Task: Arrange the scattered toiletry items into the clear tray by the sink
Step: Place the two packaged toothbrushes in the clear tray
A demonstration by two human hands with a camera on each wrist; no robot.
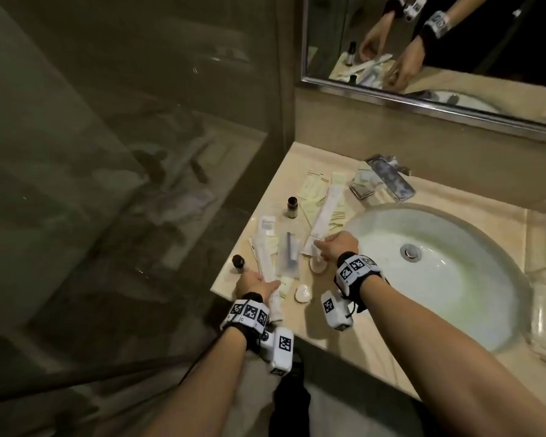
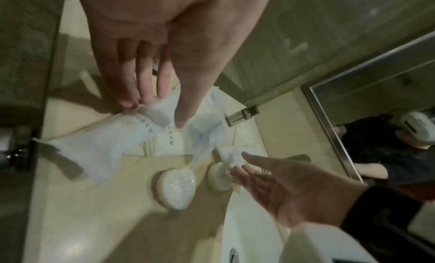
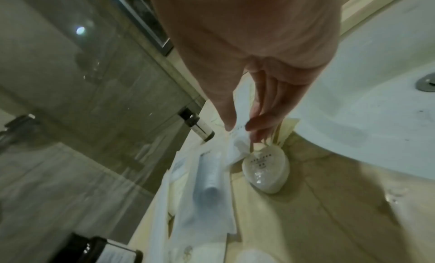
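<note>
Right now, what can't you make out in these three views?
- Print on the long white sachet: too small in the head view, blurred in both wrist views.
- Clear tray: head view only, its contents lost in reflections.
- Left hand fingertips: head view hides them behind the knuckles.
- Near dark bottle: cut off by the right wrist view's bottom edge.

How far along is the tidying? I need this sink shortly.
Barely started. Done: nothing clearly in the clear tray by the faucet. In hand: the left hand pinches a white sachet; the right hand pinches the long white packet. Left: two dark bottles, two round soaps and other packets on the counter.
</note>
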